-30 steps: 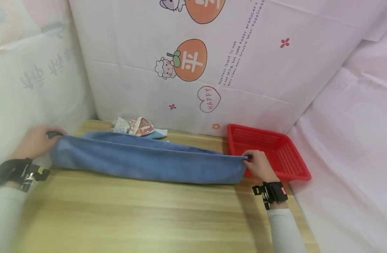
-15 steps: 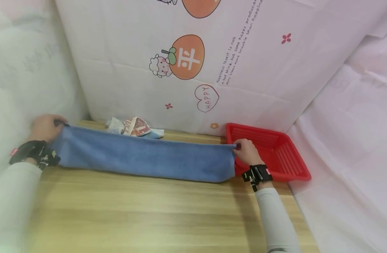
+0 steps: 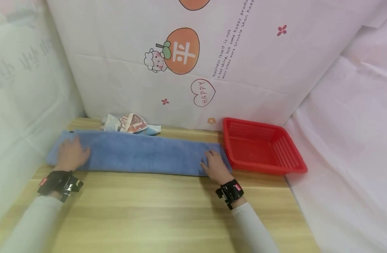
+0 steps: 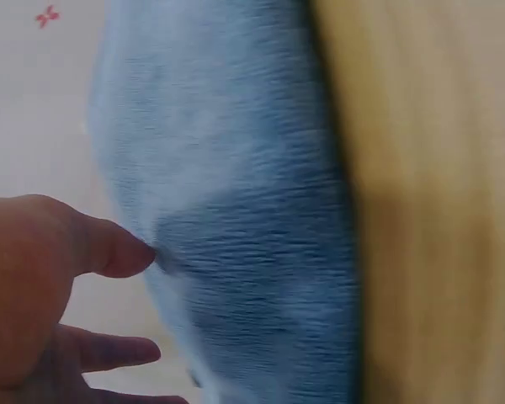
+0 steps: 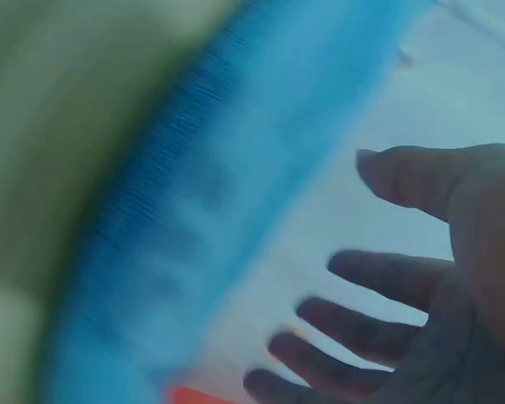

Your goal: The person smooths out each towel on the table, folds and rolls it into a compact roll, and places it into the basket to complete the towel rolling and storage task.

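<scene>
A blue towel (image 3: 146, 154), folded into a long flat strip, lies across the back of the wooden table. My left hand (image 3: 70, 154) is over its left end with fingers spread. Near the towel's right end, my right hand (image 3: 216, 168) has its fingers apart and holds nothing. In the right wrist view the thumb (image 5: 404, 175) and fingers are loosely extended, apart from the blurred towel (image 5: 194, 194). The left wrist view shows the left thumb (image 4: 114, 248) right at the towel's edge. A small dark mark sits on the towel's far left edge.
A red plastic basket (image 3: 260, 167) stands at the back right, close beside the towel's right end. Crumpled printed wrapping (image 3: 131, 123) lies behind the towel against the back wall. White printed sheets (image 3: 244, 102) line the back and both sides. Bare wooden tabletop (image 3: 155, 211) lies in front.
Both hands held the towel up by its far corners; now it lies flat in a folded strip. The hands have let go and moved inward and toward the person.
</scene>
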Demonstrator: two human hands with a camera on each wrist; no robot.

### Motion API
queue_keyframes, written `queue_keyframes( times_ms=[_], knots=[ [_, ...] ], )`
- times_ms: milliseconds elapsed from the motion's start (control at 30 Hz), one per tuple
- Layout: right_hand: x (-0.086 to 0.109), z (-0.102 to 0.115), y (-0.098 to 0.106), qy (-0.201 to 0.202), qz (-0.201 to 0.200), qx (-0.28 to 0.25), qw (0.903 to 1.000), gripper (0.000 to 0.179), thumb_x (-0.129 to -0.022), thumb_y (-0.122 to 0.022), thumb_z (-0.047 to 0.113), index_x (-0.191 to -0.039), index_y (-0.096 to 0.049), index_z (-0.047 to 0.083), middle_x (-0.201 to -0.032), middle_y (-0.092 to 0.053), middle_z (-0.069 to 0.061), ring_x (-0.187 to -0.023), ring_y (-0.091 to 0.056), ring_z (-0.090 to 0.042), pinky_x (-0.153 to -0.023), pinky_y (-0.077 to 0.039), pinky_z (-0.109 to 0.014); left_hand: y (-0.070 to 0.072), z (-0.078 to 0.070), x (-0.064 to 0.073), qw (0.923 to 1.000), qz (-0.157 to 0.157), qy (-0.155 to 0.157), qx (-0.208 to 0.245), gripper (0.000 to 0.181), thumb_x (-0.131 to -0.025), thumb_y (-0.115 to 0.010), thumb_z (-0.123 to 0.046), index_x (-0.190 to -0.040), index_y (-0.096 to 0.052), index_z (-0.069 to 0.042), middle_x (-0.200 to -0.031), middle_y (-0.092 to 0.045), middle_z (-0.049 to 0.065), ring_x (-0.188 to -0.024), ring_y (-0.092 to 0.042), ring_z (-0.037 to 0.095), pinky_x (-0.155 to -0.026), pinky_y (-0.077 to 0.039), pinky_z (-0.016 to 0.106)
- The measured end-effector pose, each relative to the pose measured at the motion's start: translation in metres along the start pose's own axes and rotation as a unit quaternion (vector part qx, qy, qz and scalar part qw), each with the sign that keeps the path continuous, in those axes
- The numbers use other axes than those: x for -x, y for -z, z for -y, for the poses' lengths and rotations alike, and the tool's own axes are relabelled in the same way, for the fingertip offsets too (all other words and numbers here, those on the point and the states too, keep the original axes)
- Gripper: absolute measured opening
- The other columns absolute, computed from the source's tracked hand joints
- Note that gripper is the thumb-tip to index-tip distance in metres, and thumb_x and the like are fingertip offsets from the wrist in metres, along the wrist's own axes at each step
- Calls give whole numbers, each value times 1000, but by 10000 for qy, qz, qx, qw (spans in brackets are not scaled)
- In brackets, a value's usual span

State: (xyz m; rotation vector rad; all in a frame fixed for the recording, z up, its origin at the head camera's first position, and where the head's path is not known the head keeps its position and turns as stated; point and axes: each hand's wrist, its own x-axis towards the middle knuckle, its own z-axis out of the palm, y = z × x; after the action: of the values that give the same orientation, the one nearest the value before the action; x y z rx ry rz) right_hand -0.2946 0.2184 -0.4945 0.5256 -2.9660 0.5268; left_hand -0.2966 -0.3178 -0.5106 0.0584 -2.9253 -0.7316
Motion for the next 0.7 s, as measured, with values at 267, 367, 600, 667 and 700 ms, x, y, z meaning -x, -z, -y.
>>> queue_keyframes(
  times_ms=[267, 367, 600, 667, 700],
  knots=[
    [3, -19, -25, -1746, -118, 151, 9845, 43, -100, -60, 20, -129, -57, -11, -128, -51, -37, -116, -54, -55, -96, -50, -62, -11, 24, -1, 9966, 732, 368, 96, 87, -105, -35, -50, -151, -10, 19, -141, -13, 59, -127, -15, 77, -100, -22, 83],
    [13, -26, -28, -1936, -472, 234, 9797, 30, -98, -56, 13, -107, -60, -15, -103, -60, -34, -89, -64, -51, -76, -56, -59, -13, 28, -1, 9949, 932, 372, 32, 91, -104, -30, -55, -150, -10, 20, -140, -14, 59, -126, -17, 77, -98, -24, 84],
    [27, -28, -32, -1979, -1142, 473, 9724, 21, -97, -48, 5, -96, -53, -15, -82, -62, -34, -74, -66, -51, -66, -57, -58, -13, 29, 1, 9938, 1025, 439, -2, 93, -103, -28, -59, -149, -14, 21, -139, -15, 59, -125, -17, 76, -96, -26, 84],
    [28, -28, -32, -2081, -1182, 525, 9695, 18, -96, -50, 3, -96, -53, -15, -82, -62, -34, -74, -66, -51, -66, -57, -58, -13, 28, 2, 9934, 1056, 441, 8, 93, -103, -28, -58, -149, -14, 21, -139, -15, 59, -126, -17, 76, -96, -25, 84],
    [29, -29, -33, -2093, -1174, 610, 9689, 18, -95, -50, 2, -95, -54, -15, -82, -62, -34, -74, -66, -50, -65, -57, -58, -12, 28, 2, 9933, 1070, 431, 17, 93, -104, -28, -58, -149, -14, 21, -139, -16, 59, -126, -17, 76, -97, -25, 84]
  ],
)
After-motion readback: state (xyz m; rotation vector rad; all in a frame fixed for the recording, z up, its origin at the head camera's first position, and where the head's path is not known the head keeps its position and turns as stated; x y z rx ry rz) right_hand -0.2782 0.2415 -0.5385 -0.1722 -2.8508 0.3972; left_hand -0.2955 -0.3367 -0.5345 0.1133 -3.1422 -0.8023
